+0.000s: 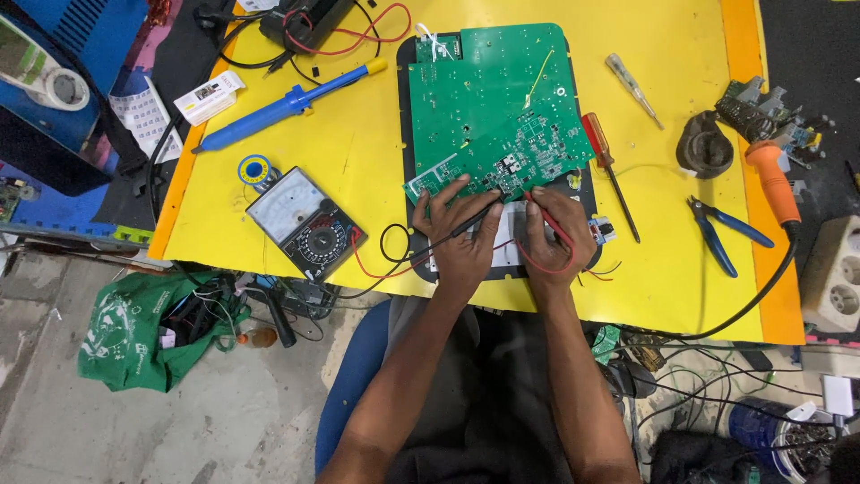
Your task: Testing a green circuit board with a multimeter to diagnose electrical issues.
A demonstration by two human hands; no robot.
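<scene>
A large green circuit board (493, 99) lies tilted on a black panel (405, 108) on the yellow table (358, 152). My left hand (457, 233) grips a black test probe (479, 215) whose tip touches the board's near edge. A red test probe (548, 220) is held in my right hand (557, 237), its tip also at the near edge. Black and red leads (385, 255) run left to an analog multimeter (306, 224).
On the left lie a blue desoldering pump (287, 106), a solder spool (255, 168) and a small white box (209, 97). To the right are two screwdrivers (609, 170), blue pliers (721, 231), an orange-handled soldering iron (772, 179) and a power strip (835, 273). A green bag (134, 332) sits on the floor.
</scene>
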